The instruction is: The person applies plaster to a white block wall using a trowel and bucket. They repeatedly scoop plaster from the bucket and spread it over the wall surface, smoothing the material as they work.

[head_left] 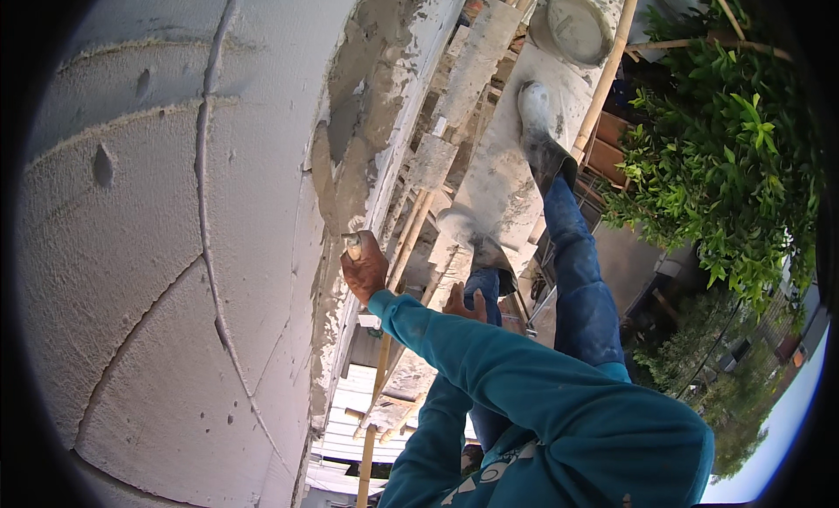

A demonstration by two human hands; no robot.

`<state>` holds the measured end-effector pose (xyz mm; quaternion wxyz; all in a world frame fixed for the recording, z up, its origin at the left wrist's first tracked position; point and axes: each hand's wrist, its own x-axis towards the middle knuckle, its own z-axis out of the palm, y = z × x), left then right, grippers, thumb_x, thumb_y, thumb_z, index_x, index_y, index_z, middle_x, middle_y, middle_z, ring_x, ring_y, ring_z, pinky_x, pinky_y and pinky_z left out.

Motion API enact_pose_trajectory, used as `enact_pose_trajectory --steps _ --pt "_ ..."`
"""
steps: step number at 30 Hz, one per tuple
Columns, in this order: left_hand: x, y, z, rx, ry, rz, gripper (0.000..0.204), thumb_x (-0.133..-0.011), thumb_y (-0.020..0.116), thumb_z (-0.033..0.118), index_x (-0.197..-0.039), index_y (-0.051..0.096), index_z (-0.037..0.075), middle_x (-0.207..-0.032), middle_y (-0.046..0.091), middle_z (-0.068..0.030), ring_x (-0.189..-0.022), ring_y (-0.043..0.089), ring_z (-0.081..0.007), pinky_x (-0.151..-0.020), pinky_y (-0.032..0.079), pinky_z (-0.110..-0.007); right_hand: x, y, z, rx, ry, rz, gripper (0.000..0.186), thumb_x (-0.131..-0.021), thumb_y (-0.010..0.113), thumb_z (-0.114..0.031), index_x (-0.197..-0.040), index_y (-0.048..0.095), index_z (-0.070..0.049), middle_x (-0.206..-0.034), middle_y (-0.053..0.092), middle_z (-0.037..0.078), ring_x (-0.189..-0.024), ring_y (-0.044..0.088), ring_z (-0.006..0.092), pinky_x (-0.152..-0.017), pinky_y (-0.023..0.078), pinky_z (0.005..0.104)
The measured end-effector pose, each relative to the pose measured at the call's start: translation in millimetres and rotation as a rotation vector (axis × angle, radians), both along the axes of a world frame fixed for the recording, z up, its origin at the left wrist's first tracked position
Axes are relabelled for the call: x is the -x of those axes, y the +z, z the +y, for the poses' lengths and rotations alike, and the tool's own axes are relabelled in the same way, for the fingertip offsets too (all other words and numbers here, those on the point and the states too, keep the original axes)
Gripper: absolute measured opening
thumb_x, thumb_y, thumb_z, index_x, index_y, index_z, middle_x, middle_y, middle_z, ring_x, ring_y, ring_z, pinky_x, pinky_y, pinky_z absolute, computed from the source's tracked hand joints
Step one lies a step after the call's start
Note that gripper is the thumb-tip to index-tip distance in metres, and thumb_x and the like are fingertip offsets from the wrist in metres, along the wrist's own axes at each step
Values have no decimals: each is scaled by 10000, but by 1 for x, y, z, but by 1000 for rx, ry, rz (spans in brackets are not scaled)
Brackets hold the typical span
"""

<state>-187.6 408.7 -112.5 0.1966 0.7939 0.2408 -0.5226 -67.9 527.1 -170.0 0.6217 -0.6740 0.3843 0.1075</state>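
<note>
My right hand point(364, 268) is closed around the handle of a plastering trowel point(324, 189). The trowel's long, mortar-smeared blade lies along a strip of grey mortar point(357, 149) at the edge of a pale wall point(253, 158). Part of the strip looks darker and wet. Below my right forearm, my left hand point(466, 304) shows its fingers apart with nothing seen in them. It is near my leg, and the forearm hides part of it.
I stand in boots point(536, 114) on mortar-splashed scaffold boards point(494, 189) with bamboo poles point(605, 80) alongside. A round bucket point(578, 27) of grey mix sits on the boards beyond my feet. Leafy branches point(725, 167) hang at the right. Cracks run across the wall.
</note>
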Motion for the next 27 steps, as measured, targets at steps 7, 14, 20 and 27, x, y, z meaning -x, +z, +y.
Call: enact_pose_trajectory --steps 7,14,20,27 --pt "44 3 -11 -116 153 -357 638 -931 430 529 -1456 411 166 -1390 524 -171 -1254 521 -378 -1092 374 -457 -52 -56 -39 -45 -93 58 350 -754 650 -150 -1054 504 -47 -873 615 193 -829 614 385 -758 477 447" --pt "45 0 0 -89 84 -199 639 -928 445 523 -1453 417 158 -1375 536 -175 -1243 530 -377 -1086 379 -459 -98 -64 -62 120 22 18 381 -762 662 -131 -1096 502 -42 -970 637 219 -940 609 427 -812 484 471" --pt "10 7 -3 -73 -4 -69 640 -925 457 518 -1449 421 151 -1361 547 -179 -1234 537 -377 -1080 383 -460 -52 -26 -26 31 -69 -181 395 -758 638 -46 -1130 504 -44 -969 607 180 -918 602 384 -816 495 413" --pt "3 -2 -6 -26 -57 -62 614 -919 489 484 -1407 465 111 -1354 553 -180 -1233 535 -370 -1075 389 -452 -21 16 16 148 62 -310 486 -792 617 -83 -1226 417 7 -1143 497 250 -1030 533 446 -853 477 456"
